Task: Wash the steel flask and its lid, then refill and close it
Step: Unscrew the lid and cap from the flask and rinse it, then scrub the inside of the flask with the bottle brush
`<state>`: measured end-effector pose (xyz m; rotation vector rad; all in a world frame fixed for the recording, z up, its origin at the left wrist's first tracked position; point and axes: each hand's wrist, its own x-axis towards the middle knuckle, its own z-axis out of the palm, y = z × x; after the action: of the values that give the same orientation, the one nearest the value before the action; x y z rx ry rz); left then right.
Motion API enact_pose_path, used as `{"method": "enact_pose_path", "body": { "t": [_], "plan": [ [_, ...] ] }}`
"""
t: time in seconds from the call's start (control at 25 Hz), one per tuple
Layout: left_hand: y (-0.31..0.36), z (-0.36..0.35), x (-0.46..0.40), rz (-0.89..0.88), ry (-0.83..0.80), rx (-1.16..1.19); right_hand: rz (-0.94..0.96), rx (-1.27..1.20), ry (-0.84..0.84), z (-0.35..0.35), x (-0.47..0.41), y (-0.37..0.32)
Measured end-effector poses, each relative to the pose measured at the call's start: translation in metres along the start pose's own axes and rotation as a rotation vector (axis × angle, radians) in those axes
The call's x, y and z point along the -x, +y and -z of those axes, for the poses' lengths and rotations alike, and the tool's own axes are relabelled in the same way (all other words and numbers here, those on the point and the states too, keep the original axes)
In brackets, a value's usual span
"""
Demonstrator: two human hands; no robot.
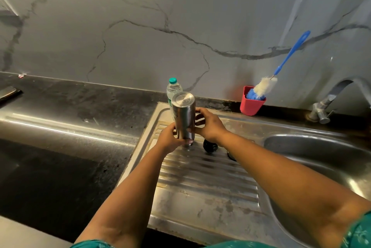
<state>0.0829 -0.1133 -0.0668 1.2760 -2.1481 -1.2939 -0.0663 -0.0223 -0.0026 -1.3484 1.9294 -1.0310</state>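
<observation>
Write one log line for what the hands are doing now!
left hand: holds flask | right hand: holds flask | flask: upside down on drainboard | lid: beside it

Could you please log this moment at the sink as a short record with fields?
flask: steel flask, upside down, mouth on the drainboard
left hand: grip near the flask's mouth
right hand: grip on the flask's side
lid: black lid on the drainboard, beside the flask
behind flask: plastic water bottle
brush: bottle brush in red holder
</observation>
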Motion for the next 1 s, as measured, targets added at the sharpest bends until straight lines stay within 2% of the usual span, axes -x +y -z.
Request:
{"method": "enact_pose_path", "body": {
  "t": [0.56, 0.68, 0.8, 0.88, 1.0],
  "plan": [
    [0.003, 0.002, 0.017, 0.038, 0.055, 0.004, -0.061, 0.022, -0.024, 0.001, 0.000, 0.009],
    [-0.003, -0.005, 0.033, 0.101, 0.119, -0.008, -0.086, 0.040, 0.027, 0.012, 0.010, 0.013],
    [-0.011, -0.026, 0.056, 0.133, 0.278, -0.050, -0.094, 0.047, 0.103, 0.029, 0.025, 0.016],
    [-0.007, -0.048, 0.075, 0.074, 0.349, -0.049, -0.072, 0.064, 0.174, 0.046, 0.038, 0.018],
    [0.014, -0.077, 0.094, -0.068, 0.351, -0.014, -0.055, 0.064, 0.293, 0.080, 0.055, 0.021]
  ]
}}
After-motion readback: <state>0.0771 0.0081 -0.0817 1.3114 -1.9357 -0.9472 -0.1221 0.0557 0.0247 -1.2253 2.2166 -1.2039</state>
